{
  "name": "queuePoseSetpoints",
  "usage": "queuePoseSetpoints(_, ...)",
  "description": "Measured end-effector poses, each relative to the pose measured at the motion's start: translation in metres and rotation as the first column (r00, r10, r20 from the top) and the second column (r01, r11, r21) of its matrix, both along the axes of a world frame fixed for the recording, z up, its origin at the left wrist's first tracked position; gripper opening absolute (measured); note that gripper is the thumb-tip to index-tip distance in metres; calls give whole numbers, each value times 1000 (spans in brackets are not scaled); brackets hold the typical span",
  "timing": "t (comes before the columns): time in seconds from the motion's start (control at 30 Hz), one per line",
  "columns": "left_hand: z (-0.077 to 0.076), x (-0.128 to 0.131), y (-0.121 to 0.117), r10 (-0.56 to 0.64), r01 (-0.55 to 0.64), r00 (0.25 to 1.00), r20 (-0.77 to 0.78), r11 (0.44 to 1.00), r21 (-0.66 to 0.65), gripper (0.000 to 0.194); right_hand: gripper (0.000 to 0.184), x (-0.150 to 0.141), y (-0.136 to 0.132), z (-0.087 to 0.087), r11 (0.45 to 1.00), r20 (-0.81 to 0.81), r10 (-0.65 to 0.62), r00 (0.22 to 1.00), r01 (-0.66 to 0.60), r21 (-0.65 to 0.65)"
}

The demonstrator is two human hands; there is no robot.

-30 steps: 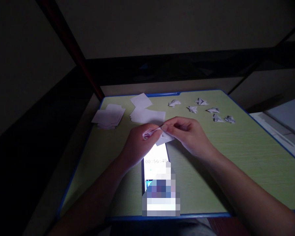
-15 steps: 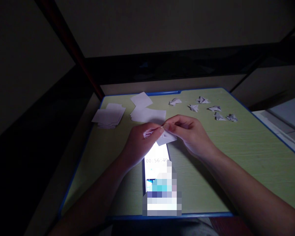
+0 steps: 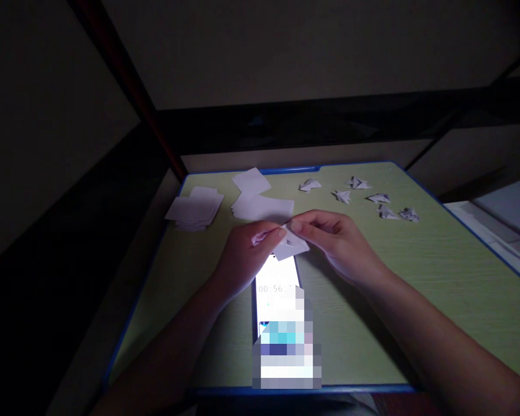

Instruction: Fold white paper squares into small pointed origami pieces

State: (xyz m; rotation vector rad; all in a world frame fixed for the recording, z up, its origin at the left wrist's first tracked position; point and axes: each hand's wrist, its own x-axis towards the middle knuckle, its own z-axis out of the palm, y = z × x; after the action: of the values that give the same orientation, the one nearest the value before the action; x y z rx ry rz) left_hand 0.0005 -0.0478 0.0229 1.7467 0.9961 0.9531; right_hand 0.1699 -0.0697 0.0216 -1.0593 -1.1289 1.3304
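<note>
Between my two hands is a small folded piece of white paper [image 3: 291, 247], held just above the top end of a lit phone [image 3: 275, 274]. My left hand [image 3: 249, 248] pinches its left upper edge between thumb and fingers. On the other side, my right hand [image 3: 335, 240] grips the upper right edge, thumb on the near face. A small raised flap shows in the middle of the paper. The fingertips behind it are hidden. The phone lies flat on the green table [image 3: 416, 300] and shows a running timer; its lower part is blurred out.
At the back left lies a stack of white paper squares [image 3: 195, 208]. More sheets [image 3: 262, 205] and a single square [image 3: 252, 181] lie beyond my hands. Several folded paper figures [image 3: 359, 183] are spread over the back right. A blue rim [image 3: 290, 170] edges the table.
My thumbs have drawn slightly apart along the paper's upper edge, and more of its near face shows. The whole view has shifted a little downward in the frame.
</note>
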Motion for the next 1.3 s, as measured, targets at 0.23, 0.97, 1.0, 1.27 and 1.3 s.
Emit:
queuePoseSetpoints(0.23, 2, -1, 1, -10, 14, 999, 41, 997, -77, 22, 19, 4, 3, -1, 999, 23, 6, 1000, -5, -47)
queuePoseSetpoints(0.97, -4, 1, 3, 5, 17, 985, 170, 992, -128, 15, 26, 9, 4, 3, 995, 243, 102, 965, -103, -6)
queuePoseSetpoints(1.0, -3, 1, 3, 2, 21, 985, 173, 991, -131, 15, 26, 10, 4, 3, 994, 263, 106, 959, -109, -3)
queuePoseSetpoints(1.27, 1, 2, 4, 80, -52, 984, 156, 982, -180, 9, 30, 6, 3, -1, 996, 207, 64, 976, -76, 50)
queuePoseSetpoints(1.3, 1, 2, 5, 78, -50, 986, 149, 982, -183, 10, 29, 5, 3, -1, 996, 199, 57, 978, -68, 53)
